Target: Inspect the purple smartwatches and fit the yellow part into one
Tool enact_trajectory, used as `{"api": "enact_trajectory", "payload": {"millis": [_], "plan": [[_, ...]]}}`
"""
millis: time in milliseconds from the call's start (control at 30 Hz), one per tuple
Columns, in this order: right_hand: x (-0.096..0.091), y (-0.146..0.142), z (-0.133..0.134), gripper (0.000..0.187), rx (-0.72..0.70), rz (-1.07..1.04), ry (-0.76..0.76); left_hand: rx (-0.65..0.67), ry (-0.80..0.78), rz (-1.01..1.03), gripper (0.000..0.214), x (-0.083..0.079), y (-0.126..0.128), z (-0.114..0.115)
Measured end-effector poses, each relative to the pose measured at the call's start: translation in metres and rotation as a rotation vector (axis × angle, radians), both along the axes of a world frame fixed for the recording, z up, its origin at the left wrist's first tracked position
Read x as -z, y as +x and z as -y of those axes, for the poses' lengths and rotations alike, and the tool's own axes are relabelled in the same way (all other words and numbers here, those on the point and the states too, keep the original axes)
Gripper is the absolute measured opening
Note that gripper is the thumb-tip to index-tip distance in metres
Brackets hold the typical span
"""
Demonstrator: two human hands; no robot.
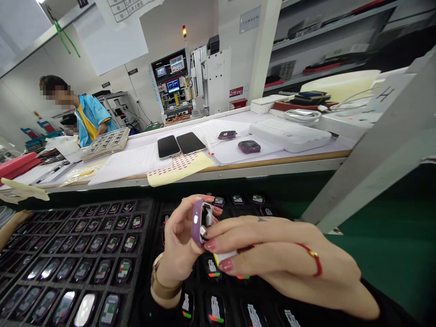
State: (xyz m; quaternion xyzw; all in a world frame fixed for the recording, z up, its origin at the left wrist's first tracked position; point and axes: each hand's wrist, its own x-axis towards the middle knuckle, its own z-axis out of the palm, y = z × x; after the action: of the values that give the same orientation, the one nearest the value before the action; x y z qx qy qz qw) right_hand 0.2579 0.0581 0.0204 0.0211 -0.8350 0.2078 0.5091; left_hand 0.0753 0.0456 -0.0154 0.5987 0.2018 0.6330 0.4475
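- Pinching a small purple device (200,221) upright by its edges, the left hand (182,247) has thumb and fingers curled round it, screen turned toward the right hand.
- Right hand (279,259) lies just beside the purple device, fingers pressed together and stretched flat; the index fingertip touches the device's lower edge, and the lower fingers pin a small pale slip against the palm — what it is cannot be told.
- Below the purple device, under both hands, sits a black tray (218,309) with like devices in its pockets.
- Left of the purple device lies a second black tray (146,213), its rows filled with devices lying screen-up.
- Beyond the purple device runs a white bench (238,161); on it, a yellow sheet (180,169) of small red stickers, two dark phones (180,145) side by side, and two maroon devices (248,146).
- Far left of the purple device, at the bench's end, a person in a blue jacket (90,118) leans over a pale tray (105,143).
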Motion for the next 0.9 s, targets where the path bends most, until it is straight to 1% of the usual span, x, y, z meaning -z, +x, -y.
{"api": "enact_trajectory", "payload": {"millis": [67,167,333,433,533,633,700,800,900], "plan": [[0.000,-0.004,0.000,0.022,0.037,-0.079,-0.034,0.014,-0.013,0.027,0.054,0.000,0.001,0.000],[0.001,-0.010,-0.001,0.023,0.116,-0.170,-0.059,0.002,-0.020,0.080,0.050,-0.003,0.003,-0.001],[0.003,-0.016,-0.003,0.027,0.206,-0.179,-0.154,0.018,-0.028,0.111,0.050,-0.003,0.001,0.001],[0.005,-0.017,-0.001,0.025,0.151,-0.164,-0.256,0.049,-0.034,0.100,0.049,0.000,-0.002,0.002],[0.007,-0.019,0.000,0.027,0.090,-0.163,-0.339,0.053,-0.030,0.082,0.053,0.003,-0.004,0.001],[0.007,-0.019,0.000,0.028,0.080,-0.146,-0.344,0.037,-0.019,0.055,0.054,0.004,-0.003,-0.001],[0.007,-0.019,0.000,0.029,0.091,-0.130,-0.312,0.026,-0.001,0.037,0.053,0.006,-0.002,-0.002],[0.006,-0.019,0.000,0.029,0.154,-0.141,-0.247,0.036,0.002,0.029,0.054,0.008,-0.002,-0.002],[0.005,-0.019,0.001,0.026,0.228,-0.186,-0.250,0.037,-0.031,0.029,0.055,0.009,-0.002,0.000]]}}
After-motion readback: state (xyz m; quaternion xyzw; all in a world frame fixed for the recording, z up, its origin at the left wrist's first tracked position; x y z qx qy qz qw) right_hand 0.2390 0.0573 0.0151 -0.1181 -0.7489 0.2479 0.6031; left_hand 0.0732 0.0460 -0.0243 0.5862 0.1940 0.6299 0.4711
